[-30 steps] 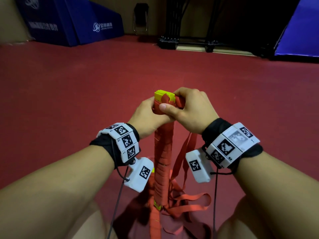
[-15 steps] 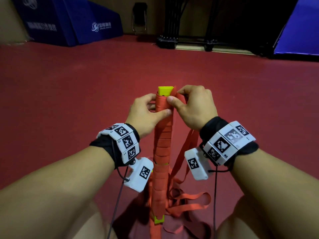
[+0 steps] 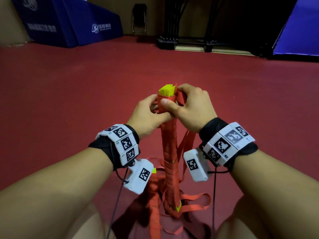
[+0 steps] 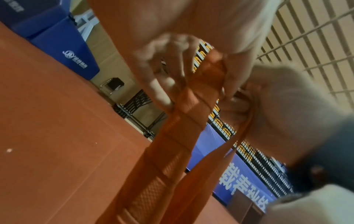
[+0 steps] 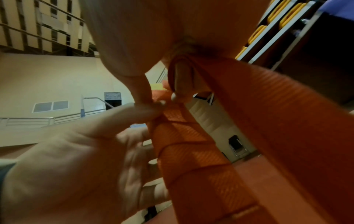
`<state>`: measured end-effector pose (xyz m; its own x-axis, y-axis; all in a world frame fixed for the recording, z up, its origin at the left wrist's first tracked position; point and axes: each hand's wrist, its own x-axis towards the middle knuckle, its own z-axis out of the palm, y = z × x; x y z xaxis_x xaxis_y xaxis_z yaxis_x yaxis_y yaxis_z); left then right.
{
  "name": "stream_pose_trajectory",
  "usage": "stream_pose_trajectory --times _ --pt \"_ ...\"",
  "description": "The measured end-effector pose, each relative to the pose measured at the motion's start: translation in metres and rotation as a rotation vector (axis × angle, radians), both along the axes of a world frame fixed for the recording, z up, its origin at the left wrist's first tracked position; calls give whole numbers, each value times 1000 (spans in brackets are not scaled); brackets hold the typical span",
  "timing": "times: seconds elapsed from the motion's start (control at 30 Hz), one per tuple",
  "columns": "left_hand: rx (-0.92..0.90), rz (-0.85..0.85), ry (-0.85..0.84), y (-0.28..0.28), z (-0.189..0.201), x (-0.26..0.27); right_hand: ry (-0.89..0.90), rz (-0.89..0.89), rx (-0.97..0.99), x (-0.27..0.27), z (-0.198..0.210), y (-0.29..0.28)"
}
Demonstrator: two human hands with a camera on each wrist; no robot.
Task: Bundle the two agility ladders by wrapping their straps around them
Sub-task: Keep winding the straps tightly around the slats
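Left hand (image 3: 148,116) gripped the upright ladder bundle (image 3: 170,152) just below its yellow top; right hand (image 3: 191,107) pinched the orange strap (image 3: 179,99) against the top wrap, thumb pressed on it. The bundle's foot stood on the red floor (image 3: 69,100) among loose strap loops, between the knees

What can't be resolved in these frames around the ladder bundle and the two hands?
- Strap end: head view, right hand covers where the strap tucks in.
- Left hand fingers: head view, hidden behind the ladder bundle; left wrist view is motion-blurred.
- Second ladder: cut off by the bottom edge of the head view and covered by loose straps.
- Rung count at the yellow top: too small.
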<state>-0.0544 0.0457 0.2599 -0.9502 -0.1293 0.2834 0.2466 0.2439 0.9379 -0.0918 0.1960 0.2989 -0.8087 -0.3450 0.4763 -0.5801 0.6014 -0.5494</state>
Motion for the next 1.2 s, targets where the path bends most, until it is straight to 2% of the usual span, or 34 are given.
stream_pose_trajectory --times 0.13,0.27,0.77,0.9,1.1,1.2 --pt "18 -69 -40 -2 -1 -1 -20 18 -16 -6 -1 9" --pt "14 -16 29 -4 -2 -5 -8 -2 -38 -10 -3 9" --pt "-24 150 94 -11 -6 -6 -22 -17 -3 1 -2 -6" --pt "-32 105 45 -11 -5 -6 9 3 25 0 0 -7" --pt "9 -98 -72 -11 -5 -4 -7 27 39 -6 0 3" --pt "17 -29 -32 -10 -4 -5 5 17 20 -10 -1 3"
